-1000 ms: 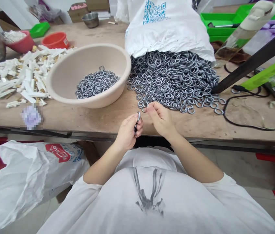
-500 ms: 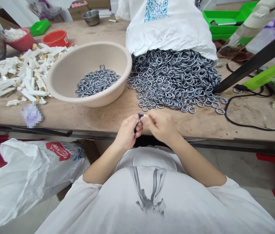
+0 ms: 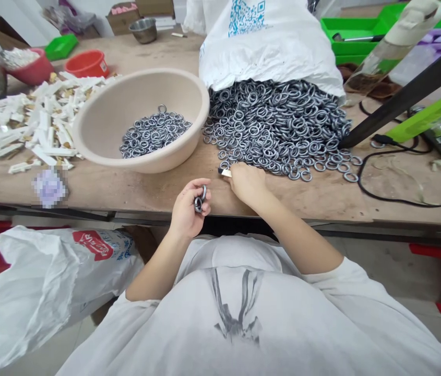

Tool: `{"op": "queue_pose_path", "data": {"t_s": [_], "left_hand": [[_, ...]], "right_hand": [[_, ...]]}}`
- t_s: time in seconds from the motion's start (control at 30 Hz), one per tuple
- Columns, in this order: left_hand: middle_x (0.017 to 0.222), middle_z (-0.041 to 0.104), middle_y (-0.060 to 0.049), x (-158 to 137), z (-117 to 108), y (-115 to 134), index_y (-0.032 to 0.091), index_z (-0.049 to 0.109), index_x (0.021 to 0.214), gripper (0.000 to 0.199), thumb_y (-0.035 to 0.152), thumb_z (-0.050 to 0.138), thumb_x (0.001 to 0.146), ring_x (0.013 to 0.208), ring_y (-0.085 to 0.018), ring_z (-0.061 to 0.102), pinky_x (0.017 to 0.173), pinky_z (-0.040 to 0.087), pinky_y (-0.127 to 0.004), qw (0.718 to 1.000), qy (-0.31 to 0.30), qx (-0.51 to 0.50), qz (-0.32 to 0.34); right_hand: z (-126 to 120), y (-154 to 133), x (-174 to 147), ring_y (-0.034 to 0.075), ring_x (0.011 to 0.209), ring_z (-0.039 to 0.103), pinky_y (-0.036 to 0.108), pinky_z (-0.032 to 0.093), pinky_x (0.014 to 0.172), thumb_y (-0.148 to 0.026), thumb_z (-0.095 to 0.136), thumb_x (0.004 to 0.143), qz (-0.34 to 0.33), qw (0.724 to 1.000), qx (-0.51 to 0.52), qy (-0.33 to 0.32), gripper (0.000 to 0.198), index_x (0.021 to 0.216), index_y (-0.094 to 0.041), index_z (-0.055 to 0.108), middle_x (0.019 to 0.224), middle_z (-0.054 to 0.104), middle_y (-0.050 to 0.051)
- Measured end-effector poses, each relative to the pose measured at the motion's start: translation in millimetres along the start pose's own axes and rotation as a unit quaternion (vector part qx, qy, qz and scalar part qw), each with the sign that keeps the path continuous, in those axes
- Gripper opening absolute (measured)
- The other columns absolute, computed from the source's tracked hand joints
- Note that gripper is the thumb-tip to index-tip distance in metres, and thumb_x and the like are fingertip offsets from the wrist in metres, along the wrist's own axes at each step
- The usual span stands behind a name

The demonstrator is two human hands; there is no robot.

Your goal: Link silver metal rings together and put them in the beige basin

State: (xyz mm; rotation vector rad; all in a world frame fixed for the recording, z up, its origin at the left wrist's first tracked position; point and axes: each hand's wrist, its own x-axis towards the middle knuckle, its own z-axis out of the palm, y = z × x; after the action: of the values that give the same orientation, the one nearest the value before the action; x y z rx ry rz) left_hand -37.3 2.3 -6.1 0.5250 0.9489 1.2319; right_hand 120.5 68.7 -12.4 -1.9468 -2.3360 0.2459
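My left hand (image 3: 189, 206) is just past the table's front edge, its fingers curled around a few dark grey rings (image 3: 200, 200). My right hand (image 3: 248, 183) rests at the near edge of a big heap of the same rings (image 3: 278, 125). From its fingers juts a small flat white piece with a black end (image 3: 224, 172), pointing left; its kind cannot be made out. Its fingertips are hidden, so whether they also touch a ring does not show. Farther left stands a beige basin (image 3: 103, 109), a layer of rings on its bottom.
A white sack (image 3: 271, 52) lies behind the heap, rings spilling from its mouth. White strips (image 3: 44, 120) are piled left of the basin. A black bar (image 3: 404, 99) slants across the right, near a dark cable (image 3: 365, 183). Another white sack (image 3: 51, 287) stands below the table.
My hands were together and have parted. The right hand moved up and right to the heap's edge, carrying the white piece; the left drew back left, and its rings now show.
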Motion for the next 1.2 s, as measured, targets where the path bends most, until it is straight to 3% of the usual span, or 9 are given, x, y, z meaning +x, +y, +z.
{"op": "queue_pose_path", "data": {"t_s": [0.13,0.23,0.33,0.6,0.83,0.93,1.07,1.13,1.2], "left_hand": [[0.065,0.058,0.003,1.8,1.2,-3.0,0.016,0.058,0.079,0.019,0.031,0.066,0.071,0.043,-0.005,0.043,0.037,0.026,-0.017,1.0,-0.001,0.0,-0.01],[0.063,0.053,0.006,4.4,9.7,-13.2,0.017,0.053,0.08,0.03,0.035,0.075,0.071,0.042,-0.004,0.041,0.038,0.024,-0.016,0.999,0.0,0.035,-0.004],[0.061,0.05,0.008,12.4,19.4,-24.4,0.018,0.052,0.084,0.036,0.038,0.079,0.072,0.042,-0.003,0.039,0.038,0.026,-0.017,0.998,0.004,0.059,0.023],[0.058,0.043,0.009,35.2,23.2,-20.5,0.018,0.052,0.081,0.023,0.027,0.073,0.078,0.039,-0.002,0.035,0.037,0.021,-0.016,1.0,0.012,0.005,0.016],[0.061,0.036,0.009,33.4,14.6,-3.2,0.017,0.045,0.073,0.027,0.017,0.069,0.083,0.042,0.0,0.031,0.037,0.02,-0.012,0.98,-0.026,-0.162,-0.114],[0.062,0.038,0.008,32.9,9.3,-5.4,0.018,0.046,0.074,0.029,0.018,0.075,0.079,0.044,-0.001,0.031,0.039,0.021,-0.013,0.992,0.015,-0.118,-0.036],[0.064,0.047,0.007,28.6,0.2,-15.9,0.019,0.059,0.081,0.027,0.029,0.083,0.074,0.047,-0.003,0.033,0.041,0.023,-0.018,0.988,0.036,0.082,0.125],[0.063,0.048,0.006,26.8,-2.2,-19.5,0.018,0.06,0.081,0.03,0.038,0.082,0.075,0.047,-0.004,0.034,0.042,0.024,-0.019,0.979,0.021,0.132,0.154],[0.06,0.044,0.006,26.5,-0.8,-21.2,0.019,0.061,0.082,0.033,0.046,0.079,0.077,0.045,-0.004,0.032,0.041,0.023,-0.02,0.981,0.009,0.129,0.148]], "right_hand": [[0.0,10.6,-6.9,0.026,0.087,0.066,0.033,0.042,0.071,-0.03,0.053,0.098,-0.033,0.993,0.111,0.026,0.023,0.1,-0.013,0.068,0.102,0.072,0.016],[2.9,14.1,-18.5,0.019,0.075,0.058,0.03,0.04,0.068,-0.031,0.046,0.099,-0.08,0.955,0.285,0.037,0.024,0.087,-0.018,0.062,0.082,0.067,0.006],[10.5,11.5,-25.9,0.019,0.076,0.056,0.03,0.039,0.069,-0.03,0.05,0.095,-0.085,0.928,0.355,0.074,0.017,0.087,-0.019,0.061,0.083,0.065,0.004],[14.6,19.0,-9.3,0.025,0.091,0.063,0.034,0.042,0.076,-0.032,0.054,0.095,-0.037,0.958,0.249,0.141,0.02,0.101,-0.019,0.068,0.099,0.07,0.008],[3.5,2.2,15.6,0.027,0.086,0.067,0.034,0.039,0.067,-0.035,0.052,0.097,-0.04,0.997,0.024,0.058,0.029,0.118,-0.022,0.069,0.115,0.067,0.014],[2.5,3.0,17.0,0.027,0.085,0.066,0.034,0.038,0.066,-0.031,0.051,0.097,-0.032,0.997,0.027,0.065,0.027,0.114,-0.021,0.07,0.114,0.067,0.014],[2.6,17.6,12.4,0.026,0.087,0.063,0.034,0.039,0.07,-0.031,0.057,0.093,-0.006,0.984,0.133,0.122,0.02,0.101,-0.019,0.072,0.106,0.068,0.012],[3.9,23.6,7.8,0.023,0.084,0.06,0.033,0.041,0.072,-0.03,0.061,0.089,-0.018,0.958,0.251,0.137,0.016,0.092,-0.018,0.071,0.095,0.068,0.008],[5.9,24.8,0.7,0.018,0.075,0.057,0.031,0.042,0.07,-0.035,0.064,0.087,-0.037,0.902,0.413,0.119,0.017,0.086,-0.018,0.068,0.081,0.066,0.003]]}}
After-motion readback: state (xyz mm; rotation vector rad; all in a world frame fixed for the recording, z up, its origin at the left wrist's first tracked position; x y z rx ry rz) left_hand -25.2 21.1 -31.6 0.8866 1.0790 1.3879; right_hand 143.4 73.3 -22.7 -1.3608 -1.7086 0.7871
